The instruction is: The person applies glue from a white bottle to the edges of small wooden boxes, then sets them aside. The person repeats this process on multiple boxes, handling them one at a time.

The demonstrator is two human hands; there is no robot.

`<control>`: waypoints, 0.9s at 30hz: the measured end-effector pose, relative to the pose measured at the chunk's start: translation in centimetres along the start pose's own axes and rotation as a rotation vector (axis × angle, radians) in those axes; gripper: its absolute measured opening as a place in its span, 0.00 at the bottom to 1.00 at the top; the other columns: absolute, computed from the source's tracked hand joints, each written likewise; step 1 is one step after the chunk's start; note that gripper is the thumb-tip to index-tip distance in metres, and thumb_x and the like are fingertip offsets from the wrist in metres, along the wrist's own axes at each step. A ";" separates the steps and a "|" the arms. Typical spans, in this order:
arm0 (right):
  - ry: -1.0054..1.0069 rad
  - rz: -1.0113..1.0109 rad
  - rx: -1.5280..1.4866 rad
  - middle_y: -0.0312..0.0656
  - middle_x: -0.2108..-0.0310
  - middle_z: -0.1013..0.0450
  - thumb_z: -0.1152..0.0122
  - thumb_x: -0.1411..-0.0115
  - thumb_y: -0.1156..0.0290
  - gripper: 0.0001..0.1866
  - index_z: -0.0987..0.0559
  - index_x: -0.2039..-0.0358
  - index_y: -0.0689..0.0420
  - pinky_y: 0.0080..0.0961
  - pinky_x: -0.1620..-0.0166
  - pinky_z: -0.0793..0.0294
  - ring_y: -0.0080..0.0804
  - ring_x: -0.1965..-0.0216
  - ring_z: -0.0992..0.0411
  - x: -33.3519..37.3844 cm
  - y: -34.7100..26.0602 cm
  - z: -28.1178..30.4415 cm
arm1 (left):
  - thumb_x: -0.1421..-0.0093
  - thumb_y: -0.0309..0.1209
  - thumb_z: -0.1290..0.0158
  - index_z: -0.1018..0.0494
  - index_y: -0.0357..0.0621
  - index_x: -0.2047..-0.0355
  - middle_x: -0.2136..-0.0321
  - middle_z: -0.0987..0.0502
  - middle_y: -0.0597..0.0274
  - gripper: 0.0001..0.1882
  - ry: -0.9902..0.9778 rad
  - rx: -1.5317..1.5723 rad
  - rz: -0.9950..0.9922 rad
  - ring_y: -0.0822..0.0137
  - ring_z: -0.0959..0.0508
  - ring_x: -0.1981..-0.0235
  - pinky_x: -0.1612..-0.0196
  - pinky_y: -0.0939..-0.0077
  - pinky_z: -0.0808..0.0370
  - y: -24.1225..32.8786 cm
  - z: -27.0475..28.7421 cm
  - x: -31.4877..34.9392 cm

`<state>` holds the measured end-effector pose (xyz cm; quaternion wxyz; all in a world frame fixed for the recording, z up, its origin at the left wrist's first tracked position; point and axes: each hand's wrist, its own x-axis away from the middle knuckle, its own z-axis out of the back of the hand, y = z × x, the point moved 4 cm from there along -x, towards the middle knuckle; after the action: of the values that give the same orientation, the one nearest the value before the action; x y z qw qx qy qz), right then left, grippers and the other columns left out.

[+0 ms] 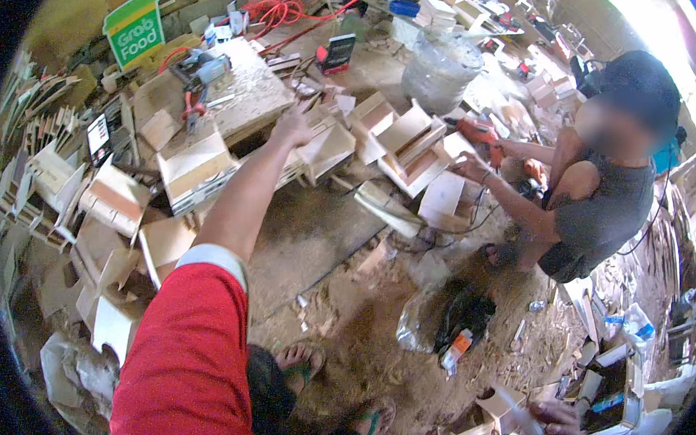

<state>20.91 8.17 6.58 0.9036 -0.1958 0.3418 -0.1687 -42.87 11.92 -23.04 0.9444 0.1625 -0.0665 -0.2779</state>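
My left arm, in a red sleeve, stretches far forward. My left hand (292, 125) is at the edge of an open wooden box (326, 148), with its fingers reaching out; whether they touch the wood is too small to tell. Low on the right, my right hand (558, 425) is closed around a pale flat strip (529, 426), which is smeared by motion. Beneath that hand lie several small wooden box pieces (500, 408). More open wooden boxes (407, 140) stand in a row to the right of my left hand.
A co-worker (611, 197) crouches at the right with an orange power tool (479, 132) against the boxes. Wooden boxes (116, 199) crowd the left side. Pliers (193, 110) lie by a low worktable (244, 87). A black plastic bag (465, 318) sits on the dusty floor (356, 316).
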 end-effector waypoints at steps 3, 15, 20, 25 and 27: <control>-0.028 -0.039 -0.083 0.56 0.66 0.24 0.34 0.47 0.75 0.15 0.32 0.64 0.57 0.38 0.59 0.24 0.48 0.63 0.24 -0.6 1.0 -1.0 | 0.53 0.39 0.41 0.42 0.27 0.44 0.48 0.30 0.39 0.41 -0.045 -0.056 0.096 0.48 0.26 0.49 0.47 0.61 0.28 -1.5 -2.3 -1.8; 0.059 -0.049 -0.034 0.49 0.68 0.23 0.36 0.45 0.72 0.14 0.33 0.65 0.55 0.35 0.58 0.26 0.41 0.65 0.24 0.4 -0.6 -2.0 | 0.67 0.40 0.29 0.21 0.37 0.72 0.71 0.20 0.48 0.24 -0.227 0.116 -0.239 0.59 0.19 0.67 0.64 0.69 0.23 4.8 -2.7 3.9; 0.179 -0.007 -0.024 0.51 0.68 0.24 0.39 0.43 0.70 0.12 0.33 0.65 0.57 0.33 0.61 0.26 0.40 0.66 0.24 0.9 -1.8 0.1 | 0.57 0.31 0.33 0.30 0.31 0.55 0.64 0.22 0.52 0.29 -0.375 0.557 -0.323 0.64 0.21 0.67 0.66 0.69 0.24 7.9 7.8 11.2; 0.392 0.013 -0.278 0.52 0.66 0.25 0.39 0.41 0.64 0.16 0.33 0.62 0.59 0.34 0.59 0.26 0.41 0.63 0.25 1.3 -2.8 2.6 | 0.50 0.26 0.37 0.30 0.33 0.52 0.60 0.22 0.53 0.24 -0.519 1.373 -0.351 0.66 0.21 0.62 0.57 0.70 0.22 12.0 20.0 25.0; 0.400 0.071 -0.253 0.54 0.65 0.25 0.39 0.41 0.65 0.15 0.33 0.61 0.60 0.34 0.58 0.26 0.40 0.62 0.25 1.3 -3.7 3.4 | 0.48 0.22 0.40 0.29 0.34 0.53 0.60 0.22 0.54 0.20 -0.617 1.450 -0.155 0.64 0.20 0.61 0.55 0.68 0.22 14.1 21.9 29.5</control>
<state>23.49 5.20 9.97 0.7916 -0.2579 0.5389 -0.1283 -15.85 1.05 3.35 0.5199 0.6572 -0.4783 -0.2629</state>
